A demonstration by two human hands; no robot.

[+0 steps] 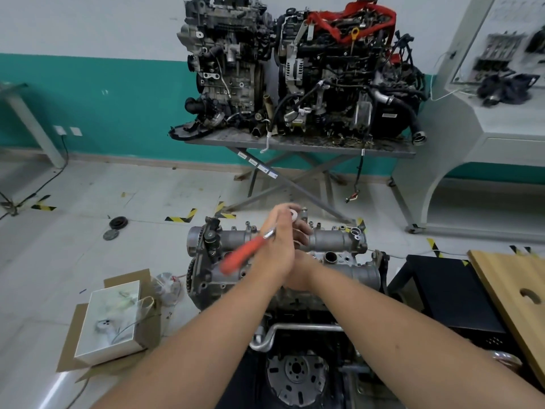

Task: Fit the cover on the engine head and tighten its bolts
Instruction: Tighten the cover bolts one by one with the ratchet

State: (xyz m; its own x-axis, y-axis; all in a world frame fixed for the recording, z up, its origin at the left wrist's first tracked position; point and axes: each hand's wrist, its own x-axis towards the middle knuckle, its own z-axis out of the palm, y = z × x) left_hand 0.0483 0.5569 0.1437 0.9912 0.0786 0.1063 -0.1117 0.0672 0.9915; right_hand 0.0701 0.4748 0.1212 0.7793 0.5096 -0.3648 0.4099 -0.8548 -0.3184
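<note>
Partly hidden: right hand, tucked behind the left hand; its grasp cannot be told. Left hand fingers curl round a blurred red-handled tool, above the cover. Cover lies on the engine head, directly under both hands.

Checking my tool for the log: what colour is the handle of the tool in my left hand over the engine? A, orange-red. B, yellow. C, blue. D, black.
A: the left hand grips a tool whose blurred handle shows orange-red above the engine head.
</note>
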